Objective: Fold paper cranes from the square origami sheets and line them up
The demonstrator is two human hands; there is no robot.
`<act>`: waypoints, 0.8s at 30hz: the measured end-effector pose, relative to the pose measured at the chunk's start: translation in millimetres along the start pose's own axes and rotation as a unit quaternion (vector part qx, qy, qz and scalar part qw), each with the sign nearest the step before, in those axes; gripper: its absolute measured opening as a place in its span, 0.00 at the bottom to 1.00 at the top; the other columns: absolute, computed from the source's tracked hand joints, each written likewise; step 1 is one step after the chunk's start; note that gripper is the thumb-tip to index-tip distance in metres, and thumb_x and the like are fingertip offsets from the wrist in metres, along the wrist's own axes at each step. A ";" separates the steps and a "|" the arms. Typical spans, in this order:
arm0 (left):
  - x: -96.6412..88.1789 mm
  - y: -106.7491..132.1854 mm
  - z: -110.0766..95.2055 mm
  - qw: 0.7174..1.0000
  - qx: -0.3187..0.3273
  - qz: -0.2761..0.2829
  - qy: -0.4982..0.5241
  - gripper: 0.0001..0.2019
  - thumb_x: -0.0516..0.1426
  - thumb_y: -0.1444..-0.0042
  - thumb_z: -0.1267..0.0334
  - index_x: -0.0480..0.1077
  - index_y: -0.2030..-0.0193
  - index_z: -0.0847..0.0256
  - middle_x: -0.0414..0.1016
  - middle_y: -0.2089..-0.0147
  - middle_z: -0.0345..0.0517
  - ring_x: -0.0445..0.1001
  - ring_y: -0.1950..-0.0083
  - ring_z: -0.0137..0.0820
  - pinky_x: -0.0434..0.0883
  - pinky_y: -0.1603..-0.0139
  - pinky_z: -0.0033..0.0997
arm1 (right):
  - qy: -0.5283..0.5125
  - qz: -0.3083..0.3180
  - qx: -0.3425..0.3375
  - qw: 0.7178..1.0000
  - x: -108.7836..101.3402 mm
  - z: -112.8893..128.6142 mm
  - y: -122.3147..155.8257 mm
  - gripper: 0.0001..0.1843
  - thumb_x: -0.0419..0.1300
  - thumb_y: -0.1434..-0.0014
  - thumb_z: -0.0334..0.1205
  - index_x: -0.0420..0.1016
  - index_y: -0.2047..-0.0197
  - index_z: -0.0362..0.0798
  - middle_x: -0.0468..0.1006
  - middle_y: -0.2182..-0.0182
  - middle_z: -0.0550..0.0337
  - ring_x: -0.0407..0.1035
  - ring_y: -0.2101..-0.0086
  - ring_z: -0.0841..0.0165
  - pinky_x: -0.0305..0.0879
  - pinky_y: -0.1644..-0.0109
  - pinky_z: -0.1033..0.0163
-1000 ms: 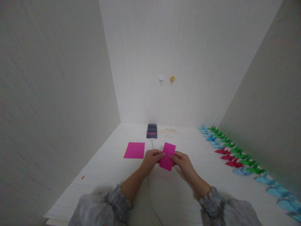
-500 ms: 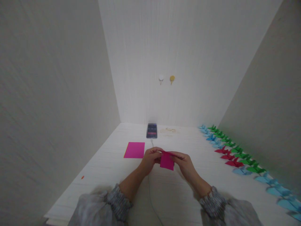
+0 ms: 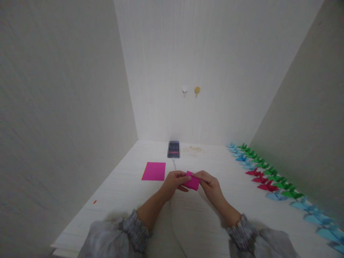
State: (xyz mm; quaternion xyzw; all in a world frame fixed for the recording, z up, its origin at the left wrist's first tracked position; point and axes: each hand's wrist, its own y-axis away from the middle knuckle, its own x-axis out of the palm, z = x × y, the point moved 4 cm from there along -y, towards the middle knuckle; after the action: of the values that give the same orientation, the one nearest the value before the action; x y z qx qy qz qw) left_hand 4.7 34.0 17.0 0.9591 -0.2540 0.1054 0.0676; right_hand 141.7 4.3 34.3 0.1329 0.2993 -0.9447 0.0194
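Between my two hands is a small folded piece of pink origami paper [image 3: 192,182], held above the white table. My left hand [image 3: 172,183] grips its left side, thumb on top and fingers underneath. At the upper right edge, my right hand [image 3: 210,182] pinches the paper between thumb and forefinger. Left of my hands a flat square of pink paper [image 3: 153,171] lies on the table, a thin yellow line showing along its left edge.
A phone [image 3: 173,149] stands at the back with a white cable [image 3: 172,222] running toward me. Along the right side are rows of folded paper cranes, green [image 3: 292,193], red [image 3: 268,186] and blue [image 3: 318,216]. A small orange scrap [image 3: 95,201] lies at left. Two hooks [image 3: 197,90] hang on the back wall.
The pink paper in my hands has turned and now looks smaller and more folded. My left thumb has come onto its face. The flat pink square has stayed in place.
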 end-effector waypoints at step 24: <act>-3.9 -4.8 2.9 0.999 0.019 -0.028 -0.002 0.16 0.60 0.62 0.59 0.70 0.67 0.68 0.73 0.77 0.46 0.71 0.76 0.27 0.68 0.73 0.26 | 0.066 -0.013 -0.022 0.998 -7.2 4.2 0.8 0.13 0.50 0.46 0.33 0.72 0.60 0.54 0.71 0.69 0.58 0.65 0.67 0.68 0.62 0.63 0.62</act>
State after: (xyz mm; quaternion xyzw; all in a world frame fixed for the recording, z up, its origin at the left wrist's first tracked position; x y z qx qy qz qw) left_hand 4.3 39.4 12.8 0.9672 -0.2250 0.1061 0.0521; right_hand 147.8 1.0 39.1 0.1905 0.3223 -0.9272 -0.0096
